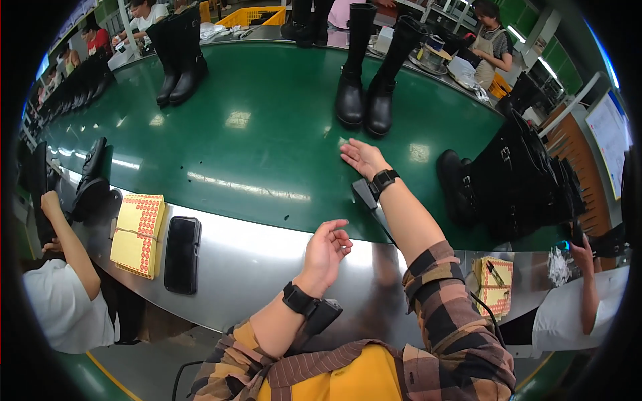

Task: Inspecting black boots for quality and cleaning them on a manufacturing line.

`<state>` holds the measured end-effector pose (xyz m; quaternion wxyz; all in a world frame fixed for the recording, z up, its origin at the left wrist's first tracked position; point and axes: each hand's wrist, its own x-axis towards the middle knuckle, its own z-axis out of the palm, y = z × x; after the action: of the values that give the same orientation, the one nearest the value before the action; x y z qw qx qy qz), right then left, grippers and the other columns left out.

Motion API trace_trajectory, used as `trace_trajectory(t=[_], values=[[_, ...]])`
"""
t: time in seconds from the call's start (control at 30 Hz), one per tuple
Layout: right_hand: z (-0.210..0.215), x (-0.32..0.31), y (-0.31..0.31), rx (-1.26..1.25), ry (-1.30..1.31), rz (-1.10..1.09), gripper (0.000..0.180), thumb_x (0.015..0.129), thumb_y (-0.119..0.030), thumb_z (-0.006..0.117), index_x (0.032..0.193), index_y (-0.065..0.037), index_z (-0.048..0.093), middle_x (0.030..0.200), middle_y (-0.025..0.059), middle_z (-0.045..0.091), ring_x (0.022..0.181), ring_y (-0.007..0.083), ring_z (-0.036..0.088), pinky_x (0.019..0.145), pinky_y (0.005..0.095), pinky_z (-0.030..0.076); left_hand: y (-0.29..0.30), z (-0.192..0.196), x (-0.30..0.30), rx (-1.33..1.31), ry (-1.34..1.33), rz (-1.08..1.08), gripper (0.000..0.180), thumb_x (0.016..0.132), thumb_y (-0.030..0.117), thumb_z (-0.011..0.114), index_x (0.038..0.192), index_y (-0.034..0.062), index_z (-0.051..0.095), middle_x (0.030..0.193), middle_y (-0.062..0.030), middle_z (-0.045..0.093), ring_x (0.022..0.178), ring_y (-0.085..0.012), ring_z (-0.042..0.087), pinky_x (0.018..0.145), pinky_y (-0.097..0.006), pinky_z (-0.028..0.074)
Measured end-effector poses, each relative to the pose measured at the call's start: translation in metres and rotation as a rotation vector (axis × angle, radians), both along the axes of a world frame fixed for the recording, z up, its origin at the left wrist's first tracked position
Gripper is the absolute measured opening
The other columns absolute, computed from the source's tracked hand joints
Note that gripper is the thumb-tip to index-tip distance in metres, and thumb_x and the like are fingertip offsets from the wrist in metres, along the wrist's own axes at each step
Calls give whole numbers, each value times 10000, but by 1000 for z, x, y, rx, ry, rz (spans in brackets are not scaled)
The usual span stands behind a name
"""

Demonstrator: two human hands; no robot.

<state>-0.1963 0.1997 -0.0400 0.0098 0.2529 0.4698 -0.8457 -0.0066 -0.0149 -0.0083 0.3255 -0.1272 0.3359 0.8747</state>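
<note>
My right hand (pixel 362 158) reaches out flat over the green conveyor belt (pixel 254 134), fingers spread, holding nothing. It is just short of a pair of tall black boots (pixel 366 93) standing upright on the belt. My left hand (pixel 327 250) hovers palm up over the steel ledge (pixel 247 254), fingers loosely curled and empty. Both wrists carry black bands, and a small black device is strapped under each.
A black phone (pixel 182 254) and yellow sheets of red round stickers (pixel 138 234) lie on the ledge at left. More black boots stand at the far left (pixel 179 57) and lie at right (pixel 515 177). Co-workers sit on both sides and across the belt.
</note>
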Motion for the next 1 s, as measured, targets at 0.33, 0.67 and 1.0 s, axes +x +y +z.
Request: trace_trajectory(t=[0.33, 0.67, 1.0], values=[[56, 192, 20, 691, -138, 739, 297, 904, -282, 658, 1094, -56, 641, 972, 51, 685, 851, 139, 667, 782, 268, 522, 11, -8, -3, -57, 97, -80, 309, 947, 266, 482, 1107, 27, 595, 802, -35, 564, 737, -178, 564, 680, -299, 468], [229, 323, 54, 2168, 517, -206, 476, 679, -264, 815, 1098, -113, 646, 1133, 120, 613, 1068, 326, 564, 929, 419, 450, 0, -21, -6, -53, 92, -77, 246, 917, 231, 569, 1046, 29, 629, 769, -37, 569, 702, -169, 566, 653, -290, 477], [310, 287, 202, 1800, -559, 243, 1011, 670, -776, 662, 1363, -53, 527, 1241, 199, 608, 1108, 311, 616, 828, 391, 545, 8, -13, -10, -73, 84, -68, 254, 928, 225, 546, 1059, 21, 623, 776, -37, 568, 709, -170, 565, 660, -292, 478]])
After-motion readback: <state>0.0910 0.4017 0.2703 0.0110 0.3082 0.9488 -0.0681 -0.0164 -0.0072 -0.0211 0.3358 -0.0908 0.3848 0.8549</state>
